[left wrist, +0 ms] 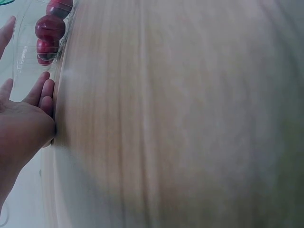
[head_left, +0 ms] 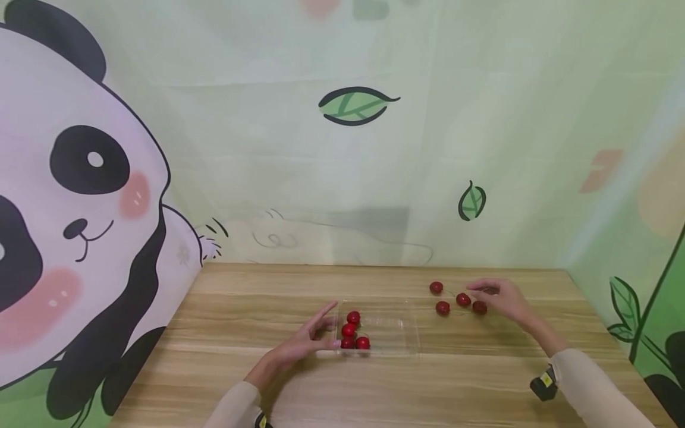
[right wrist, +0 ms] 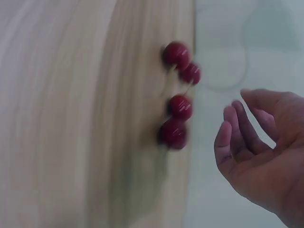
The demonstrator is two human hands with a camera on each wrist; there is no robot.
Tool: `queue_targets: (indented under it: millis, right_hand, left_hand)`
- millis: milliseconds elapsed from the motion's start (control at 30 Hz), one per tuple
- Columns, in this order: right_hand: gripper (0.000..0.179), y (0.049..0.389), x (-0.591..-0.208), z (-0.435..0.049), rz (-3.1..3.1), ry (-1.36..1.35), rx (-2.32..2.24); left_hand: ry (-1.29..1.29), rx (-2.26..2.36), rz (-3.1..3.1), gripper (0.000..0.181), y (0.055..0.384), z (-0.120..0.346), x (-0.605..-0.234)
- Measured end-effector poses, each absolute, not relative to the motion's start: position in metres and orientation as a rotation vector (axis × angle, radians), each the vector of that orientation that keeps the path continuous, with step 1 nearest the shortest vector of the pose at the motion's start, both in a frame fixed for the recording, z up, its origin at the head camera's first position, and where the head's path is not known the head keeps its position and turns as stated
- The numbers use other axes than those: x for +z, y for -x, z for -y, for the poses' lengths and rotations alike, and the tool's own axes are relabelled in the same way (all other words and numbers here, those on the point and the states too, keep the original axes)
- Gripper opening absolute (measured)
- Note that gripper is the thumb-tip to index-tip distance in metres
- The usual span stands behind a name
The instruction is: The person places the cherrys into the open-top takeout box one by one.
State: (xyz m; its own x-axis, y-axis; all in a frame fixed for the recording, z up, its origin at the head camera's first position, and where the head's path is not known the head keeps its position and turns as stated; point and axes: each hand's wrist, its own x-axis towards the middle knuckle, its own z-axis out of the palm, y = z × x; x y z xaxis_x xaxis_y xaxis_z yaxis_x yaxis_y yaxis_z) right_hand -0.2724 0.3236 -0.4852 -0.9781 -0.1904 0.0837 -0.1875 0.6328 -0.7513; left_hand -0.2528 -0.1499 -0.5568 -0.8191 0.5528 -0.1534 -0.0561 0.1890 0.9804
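Note:
A clear plastic box lies on the wooden table with several red cherries gathered at its left end. My left hand is spread at that end, thumb by the near corner and fingers along the side. In the left wrist view its fingers look extended and hold no cherry. To the right of the box, several loose cherries with thin stems lie on the table. Over the rightmost of them hovers my right hand. The right wrist view shows its loosely bent fingers apart from the cherries, gripping nothing.
Behind the table hangs a pale green backdrop printed with a panda and leaves. The table's far edge runs just beyond the cherries. Black devices are worn on the wrists over light sleeves.

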Motion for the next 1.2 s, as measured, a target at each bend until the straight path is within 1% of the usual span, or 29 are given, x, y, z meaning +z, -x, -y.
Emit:
queue_targets:
  millis: [200, 367, 667, 867, 1033, 1200]
  right_hand:
    - [0.028, 0.272, -0.512, -0.348, -2.911, 0.265, -1.317]
    - [0.029, 0.269, -0.525, -0.358, -2.907, 0.228, -1.275]
    - [0.033, 0.261, -0.530, -0.361, -2.829, 0.133, -1.257]
    - [0.042, 0.257, -0.528, -0.358, -2.811, 0.070, -1.223]
    - [0.050, 0.257, -0.533, -0.354, -2.835, 0.097, -1.204]
    - [0.049, 0.259, -0.537, -0.351, -2.888, 0.126, -1.200]
  left_hand:
    - [-0.456, 1.684, -1.978, 0.093, 0.252, 0.149, -0.556]
    - [-0.456, 1.689, -1.972, 0.093, 0.250, 0.149, -0.555]
    - [-0.470, 1.683, -1.975, 0.092, 0.249, 0.148, -0.553]
    - [-0.472, 1.684, -1.986, 0.091, 0.249, 0.149, -0.553]
    - [-0.463, 1.692, -1.985, 0.092, 0.250, 0.150, -0.554]
    - [-0.462, 1.692, -1.990, 0.093, 0.250, 0.150, -0.554]
